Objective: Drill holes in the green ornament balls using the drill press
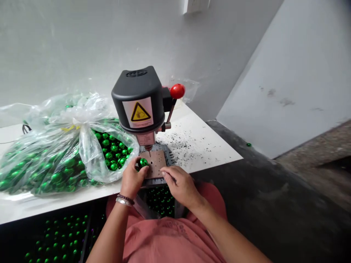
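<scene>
Between thumb and fingers, my left hand (134,177) holds a shiny green ball (143,162) at the left side of a flat brown plate (157,160). This plate, dotted with small holes, lies on the base of a black bench drill press (138,95). Just above the ball and plate hangs the thin drill bit (149,153). At the plate's front right corner is my right hand (181,182), its fingers curled and closed; whether anything small is in them is hidden. The red-knobbed lever (177,91) stands raised on the machine's right side.
A clear plastic bag (90,153), torn open, spreads over the left of the white table (219,155) and is full of green balls. Dark shavings (189,146) litter the tabletop right of the drill. More green balls (160,202) show below the table edge; one ball (248,144) lies on the floor.
</scene>
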Demonstrator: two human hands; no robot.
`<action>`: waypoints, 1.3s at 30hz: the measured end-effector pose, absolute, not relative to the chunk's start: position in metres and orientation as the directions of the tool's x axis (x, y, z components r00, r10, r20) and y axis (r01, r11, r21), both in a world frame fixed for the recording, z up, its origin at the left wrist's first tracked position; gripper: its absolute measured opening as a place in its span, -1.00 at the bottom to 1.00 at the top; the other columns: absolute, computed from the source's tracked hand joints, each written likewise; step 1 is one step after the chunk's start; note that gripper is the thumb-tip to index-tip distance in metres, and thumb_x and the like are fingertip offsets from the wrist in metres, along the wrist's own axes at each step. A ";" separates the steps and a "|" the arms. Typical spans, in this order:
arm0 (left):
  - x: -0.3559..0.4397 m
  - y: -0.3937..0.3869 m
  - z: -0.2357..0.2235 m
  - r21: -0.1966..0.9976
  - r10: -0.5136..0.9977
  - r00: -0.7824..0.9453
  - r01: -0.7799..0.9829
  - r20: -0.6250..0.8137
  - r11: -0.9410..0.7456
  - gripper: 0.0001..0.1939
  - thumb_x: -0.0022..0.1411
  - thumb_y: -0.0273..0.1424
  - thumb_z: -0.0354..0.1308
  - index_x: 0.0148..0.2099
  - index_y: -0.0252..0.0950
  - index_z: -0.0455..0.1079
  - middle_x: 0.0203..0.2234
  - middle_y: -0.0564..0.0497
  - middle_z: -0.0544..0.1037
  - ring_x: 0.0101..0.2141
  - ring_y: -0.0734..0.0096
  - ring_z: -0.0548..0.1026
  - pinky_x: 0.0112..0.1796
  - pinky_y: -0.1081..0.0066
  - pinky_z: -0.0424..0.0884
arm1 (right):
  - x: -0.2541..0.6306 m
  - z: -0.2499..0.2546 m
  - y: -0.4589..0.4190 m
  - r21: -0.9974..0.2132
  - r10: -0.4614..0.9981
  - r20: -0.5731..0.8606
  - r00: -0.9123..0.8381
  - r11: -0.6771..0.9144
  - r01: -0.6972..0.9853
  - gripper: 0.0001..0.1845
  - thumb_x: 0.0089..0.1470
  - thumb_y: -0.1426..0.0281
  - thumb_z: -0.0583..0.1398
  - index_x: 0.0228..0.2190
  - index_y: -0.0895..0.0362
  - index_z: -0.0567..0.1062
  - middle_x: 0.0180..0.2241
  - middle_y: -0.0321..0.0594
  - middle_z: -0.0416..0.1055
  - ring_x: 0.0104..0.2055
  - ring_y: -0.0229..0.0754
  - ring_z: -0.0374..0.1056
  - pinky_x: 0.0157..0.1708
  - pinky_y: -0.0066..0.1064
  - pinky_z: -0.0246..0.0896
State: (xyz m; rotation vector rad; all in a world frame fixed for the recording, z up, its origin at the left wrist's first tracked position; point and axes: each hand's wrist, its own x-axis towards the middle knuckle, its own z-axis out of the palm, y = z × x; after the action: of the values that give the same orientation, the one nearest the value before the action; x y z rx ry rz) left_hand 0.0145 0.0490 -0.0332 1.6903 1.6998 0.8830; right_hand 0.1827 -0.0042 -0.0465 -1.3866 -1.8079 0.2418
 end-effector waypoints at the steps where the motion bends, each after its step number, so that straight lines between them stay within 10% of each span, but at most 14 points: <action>1: 0.015 0.054 -0.035 0.709 0.996 -0.006 0.704 0.084 -0.055 -0.60 -0.02 -0.32 0.17 -0.08 -0.29 0.36 -0.21 -0.08 0.49 -0.18 0.24 0.42 -0.12 0.25 0.30 | 0.186 -0.048 -0.003 -0.599 0.877 0.478 -0.036 0.356 0.717 -0.77 0.06 0.44 0.02 -0.28 0.10 0.43 -0.34 -0.24 0.44 -0.26 -0.33 0.33 -0.23 -0.48 0.27; 7: 0.017 0.067 -0.035 0.487 0.965 0.235 0.833 0.117 -0.262 -0.55 0.02 -0.37 0.16 0.01 -0.24 0.32 -0.13 -0.08 0.49 -0.16 0.25 0.44 -0.11 0.28 0.33 | 0.186 -0.051 0.009 -0.571 0.894 0.447 -0.025 0.307 0.762 -0.75 0.07 0.40 0.00 -0.27 0.08 0.45 -0.35 -0.21 0.44 -0.24 -0.27 0.29 -0.18 -0.40 0.20; 19: 0.014 0.055 -0.037 0.454 0.907 0.409 0.791 0.105 -0.409 -0.54 0.22 -0.34 -0.10 0.13 -0.41 0.18 0.01 -0.24 0.36 0.00 0.21 0.34 -0.01 0.21 0.28 | 0.161 -0.060 0.031 -0.484 0.922 0.383 -0.050 0.246 0.839 -0.63 0.11 0.20 -0.07 -0.27 0.06 0.46 -0.37 -0.23 0.42 -0.26 -0.25 0.23 -0.19 -0.37 0.02; 27: 0.014 0.061 -0.031 0.591 0.970 0.242 0.783 0.000 -0.195 -0.55 0.12 -0.29 0.04 0.06 -0.33 0.29 -0.06 -0.13 0.45 -0.05 0.26 0.39 -0.02 0.28 0.28 | 0.160 -0.066 0.038 -0.462 0.923 0.384 -0.015 0.206 0.862 -0.63 0.11 0.22 -0.06 -0.32 0.03 0.51 -0.34 -0.20 0.40 -0.27 -0.25 0.20 -0.19 -0.36 0.02; 39: 0.018 0.070 -0.037 0.505 0.954 0.254 0.809 0.160 -0.300 -0.59 0.01 -0.28 0.14 -0.05 -0.27 0.38 -0.17 -0.05 0.49 -0.16 0.30 0.44 -0.09 0.31 0.33 | 0.167 -0.055 0.035 -0.409 0.935 0.326 -0.141 0.274 0.870 -0.71 0.07 0.37 -0.02 -0.34 0.13 0.48 -0.33 -0.12 0.34 -0.21 -0.19 0.14 -0.19 -0.31 0.02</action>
State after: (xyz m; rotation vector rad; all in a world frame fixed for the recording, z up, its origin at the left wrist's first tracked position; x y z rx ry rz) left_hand 0.0176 0.0701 -0.0369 2.2107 1.6230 0.6354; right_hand 0.1673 0.0351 -0.0548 -1.6191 -2.0345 0.1638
